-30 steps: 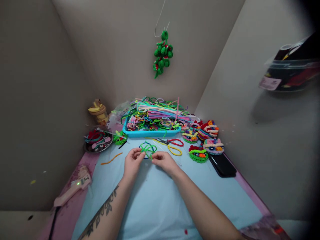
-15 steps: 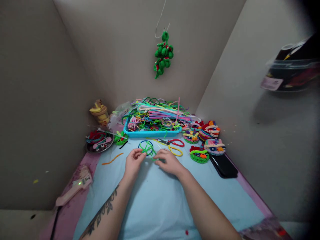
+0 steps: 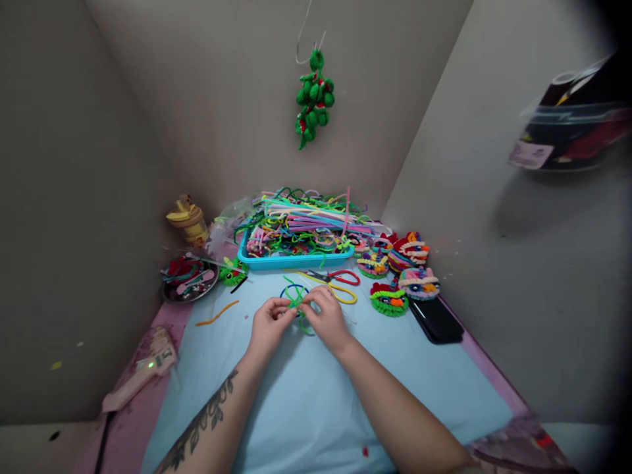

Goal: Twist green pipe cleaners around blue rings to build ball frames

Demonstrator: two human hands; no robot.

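Observation:
Between my two hands is a tangle of bright green pipe cleaners (image 3: 295, 296), with loose ends sticking out above and below. My left hand (image 3: 272, 322) pinches it from the left between thumb and fingers. From the right, my right hand (image 3: 324, 317) pinches the same green strands, its fingertips close to the left ones. A dark blue ring (image 3: 283, 288) shows around the green strands; whether it is joined to them or lies beneath, I cannot tell. Just beyond my right hand lie red-handled scissors (image 3: 348, 277) and yellow-handled scissors (image 3: 345, 294).
A blue tray (image 3: 296, 262) heaped with pipe cleaners stands at the back. Several colourful fuzzy craft pieces (image 3: 389, 299) and a black phone (image 3: 437, 320) lie right. Left are a metal bowl (image 3: 190, 293), an orange strip (image 3: 217, 313) and a pink glue gun (image 3: 143, 375). Green ornaments (image 3: 315, 99) hang behind.
My right hand has moved left and inward, its fingertips now meeting the green strands beside my left fingers. A green end now curls below the hands. The whole view has shifted slightly.

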